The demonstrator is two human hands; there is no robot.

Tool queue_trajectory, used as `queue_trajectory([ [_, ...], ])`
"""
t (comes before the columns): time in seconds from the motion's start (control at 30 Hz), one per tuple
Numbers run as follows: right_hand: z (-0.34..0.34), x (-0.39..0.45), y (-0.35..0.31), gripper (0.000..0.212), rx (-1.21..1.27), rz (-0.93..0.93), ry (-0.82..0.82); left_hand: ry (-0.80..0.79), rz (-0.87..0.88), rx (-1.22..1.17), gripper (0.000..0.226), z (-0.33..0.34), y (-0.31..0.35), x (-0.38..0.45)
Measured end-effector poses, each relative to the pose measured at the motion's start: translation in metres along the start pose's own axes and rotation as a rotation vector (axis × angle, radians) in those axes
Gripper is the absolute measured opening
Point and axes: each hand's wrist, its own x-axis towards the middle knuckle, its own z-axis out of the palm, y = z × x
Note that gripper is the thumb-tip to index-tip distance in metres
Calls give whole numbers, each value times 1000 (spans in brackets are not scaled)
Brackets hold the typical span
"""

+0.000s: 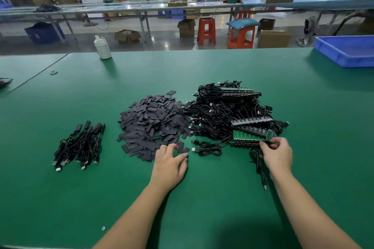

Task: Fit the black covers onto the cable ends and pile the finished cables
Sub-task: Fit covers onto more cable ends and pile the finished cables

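On the green counter [202, 198] three groups of parts lie in a row. Far to the left sits a small pile of finished cables [80, 145], their covered ends pointing away and their plugs toward the near edge. In the middle spreads a wide heap of flat black covers [150, 122], and touching its right side is a tangled mound of unfinished cables [228, 113] with strips of green circuit boards [252, 135] among them.

The left hand [169, 164] rests palm down at the near edge of the cover heap, its fingers [178, 158] spread and relaxed, the tips touching the nearest loose covers without gripping any. The right hand [278, 154] is at the near right corner of the cable mound, its fingers curled and pinching the near end of a green board strip (the exact piece held is partly hidden by the fingers). One black cable [260, 170] trails from under that hand toward the near edge, and two coiled cables [208, 148] lie between the hands.

Farther back, a white bottle [102, 47] stands near the far edge, and a blue tray [348, 50] sits at the far right corner.
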Motion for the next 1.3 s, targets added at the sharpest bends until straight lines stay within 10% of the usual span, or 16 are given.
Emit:
queue_trajectory([
  [0.2,0,-32,3,17,-29,-224,52,-25,-44,-122,20,-1,0,-1],
  [0.37,21,-54,-8,20,-521,-612,-380,-141,-193,-164,17,1,-5,4],
  [0.83,74,-77,-27,35,-863,-698,-771,-147,-237,-188,15,-3,-3,5],
  [1.3,75,-82,-38,30,-846,-733,-802,-293,-563,-988,24,-19,35,12],
])
